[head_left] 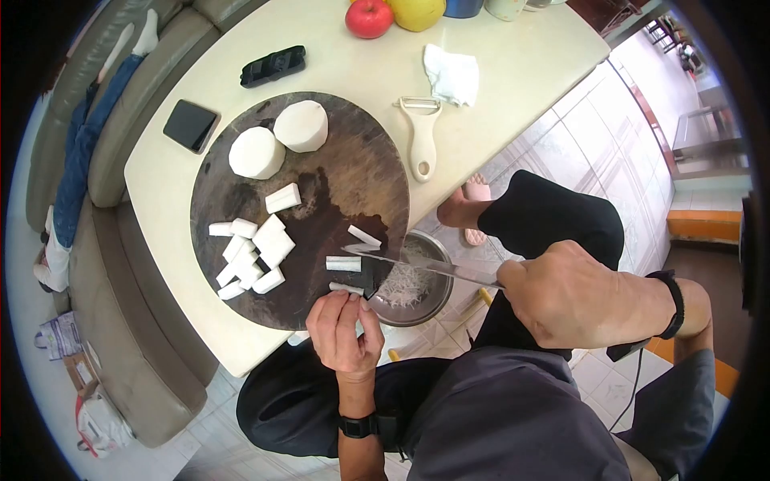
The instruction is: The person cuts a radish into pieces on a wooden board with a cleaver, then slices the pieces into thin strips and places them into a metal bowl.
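Observation:
My right hand is wrapped round the handle of a knife, whose blade points left over the edge of the round dark cutting board. At the board's lower edge the fingers of my left hand are pressed together on a thin white strip. Just above lie another white strip and, by the knife tip, a slanted one. Several white pieces are heaped at the board's left. Two thick round white chunks stand at its top. A metal bowl with thin white shreds is below the knife.
On the table are a phone, a black case, a peeler, a white cloth, a red apple and a yellow fruit. A person's legs rest on the sofa at left.

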`<state>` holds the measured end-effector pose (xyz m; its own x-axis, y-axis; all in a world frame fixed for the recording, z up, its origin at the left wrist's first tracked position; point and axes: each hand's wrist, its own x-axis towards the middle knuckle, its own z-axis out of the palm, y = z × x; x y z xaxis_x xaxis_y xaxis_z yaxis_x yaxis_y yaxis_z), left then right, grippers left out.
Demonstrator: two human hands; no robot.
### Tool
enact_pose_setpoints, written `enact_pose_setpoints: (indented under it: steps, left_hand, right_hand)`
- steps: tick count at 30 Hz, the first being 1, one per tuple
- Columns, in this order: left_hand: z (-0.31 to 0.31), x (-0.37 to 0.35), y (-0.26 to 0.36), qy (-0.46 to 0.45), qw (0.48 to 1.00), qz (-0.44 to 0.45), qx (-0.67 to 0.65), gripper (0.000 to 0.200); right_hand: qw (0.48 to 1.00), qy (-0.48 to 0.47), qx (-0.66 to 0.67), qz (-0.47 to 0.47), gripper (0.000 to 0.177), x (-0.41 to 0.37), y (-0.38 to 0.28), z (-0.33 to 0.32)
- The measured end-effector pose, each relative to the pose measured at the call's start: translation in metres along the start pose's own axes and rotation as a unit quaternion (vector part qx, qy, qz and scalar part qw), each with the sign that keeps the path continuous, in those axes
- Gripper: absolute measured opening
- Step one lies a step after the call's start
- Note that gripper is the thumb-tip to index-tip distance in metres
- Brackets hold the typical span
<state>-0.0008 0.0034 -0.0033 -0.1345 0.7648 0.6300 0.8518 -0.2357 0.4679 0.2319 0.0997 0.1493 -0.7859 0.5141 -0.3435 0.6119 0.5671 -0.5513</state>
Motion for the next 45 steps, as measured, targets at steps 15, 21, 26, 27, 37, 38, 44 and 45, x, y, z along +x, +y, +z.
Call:
enact_pose_setpoints:
  steps: [15, 21, 26, 27, 37, 38, 44, 45]
  left_hand:
    - [-0.005, -0.011, -0.008, -0.028, 0.999, 0.034, 0.023, 0.018]
    - [-0.006, -0.015, -0.01, -0.038, 0.998, 0.041, 0.042, 0.021]
    - [-0.007, -0.036, -0.02, -0.037, 0.997, 0.057, 0.045, 0.023]
    - [-0.006, -0.04, -0.022, -0.031, 0.997, 0.051, 0.055, 0.03]
    - [-0.008, -0.025, -0.015, -0.037, 0.997, 0.039, 0.049, 0.024]
    - [-0.008, -0.024, -0.014, -0.035, 0.997, 0.04, 0.049, 0.024]
    - [-0.006, -0.014, -0.01, -0.033, 0.999, 0.029, 0.024, 0.012]
    - [-0.005, -0.012, -0.008, -0.023, 0.999, 0.027, 0.02, 0.011]
  right_hand:
    - [0.995, 0.034, -0.029, -0.084, 0.021, 0.007, -0.025, 0.041]
    - [0.995, 0.048, -0.042, -0.073, 0.021, 0.007, -0.029, 0.045]
    - [0.993, 0.046, -0.09, -0.062, 0.023, 0.006, -0.035, 0.054]
    - [0.992, 0.035, -0.098, -0.066, 0.024, 0.006, -0.035, 0.053]
    - [0.991, 0.052, -0.1, -0.078, 0.027, 0.03, -0.04, 0.056]
    - [0.991, 0.055, -0.092, -0.081, 0.026, 0.036, -0.041, 0.057]
    - [0.994, 0.073, -0.035, -0.075, 0.025, 0.044, -0.034, 0.058]
    - [0.996, 0.054, 0.004, -0.063, 0.024, 0.043, -0.03, 0.055]
